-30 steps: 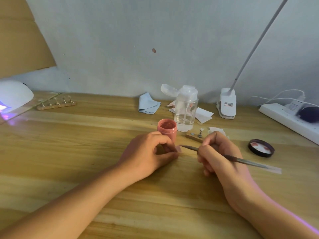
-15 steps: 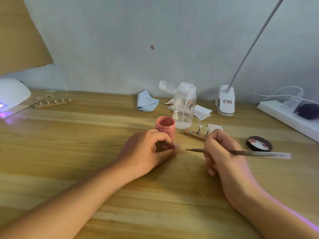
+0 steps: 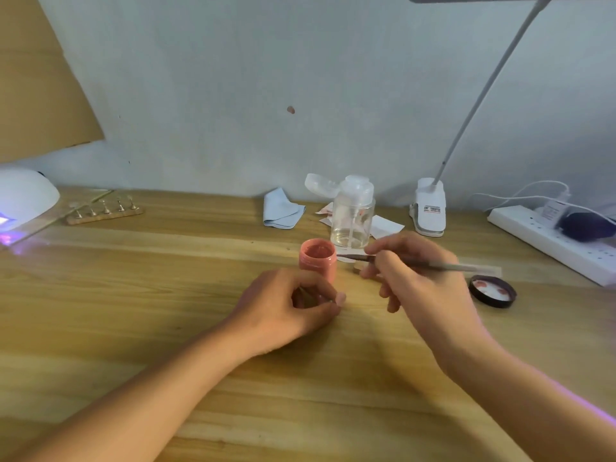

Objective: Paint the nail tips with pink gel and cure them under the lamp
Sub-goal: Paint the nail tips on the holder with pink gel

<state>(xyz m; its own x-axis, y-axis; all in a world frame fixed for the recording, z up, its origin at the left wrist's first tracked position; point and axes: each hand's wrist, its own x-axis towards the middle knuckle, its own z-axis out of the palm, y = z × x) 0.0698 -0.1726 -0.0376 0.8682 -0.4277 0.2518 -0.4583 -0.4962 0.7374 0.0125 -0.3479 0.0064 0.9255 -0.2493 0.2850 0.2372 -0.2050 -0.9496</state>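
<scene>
Two bare hands are at the middle of the wooden worktop (image 3: 133,295). The left hand (image 3: 286,308) lies on the wood with its fingers curled in, pinching a small pink nail tip (image 3: 340,298) between thumb and forefinger. The right hand (image 3: 423,281) hovers just above the wood and grips a thin brush (image 3: 443,266) like a pen. The bristle end is at the right rim of the open jar of pink gel (image 3: 316,261), though I cannot tell if it touches. That jar stands just behind the left hand. Its black lid (image 3: 492,291) lies inner side up to the right of the right hand. A clear pump bottle (image 3: 352,215) stands behind the jar, toward the back edge. At the left edge the white curing lamp (image 3: 23,198) glows violet, and a wooden strip of nail stands (image 3: 105,211) sits beside it near the back edge.
</scene>
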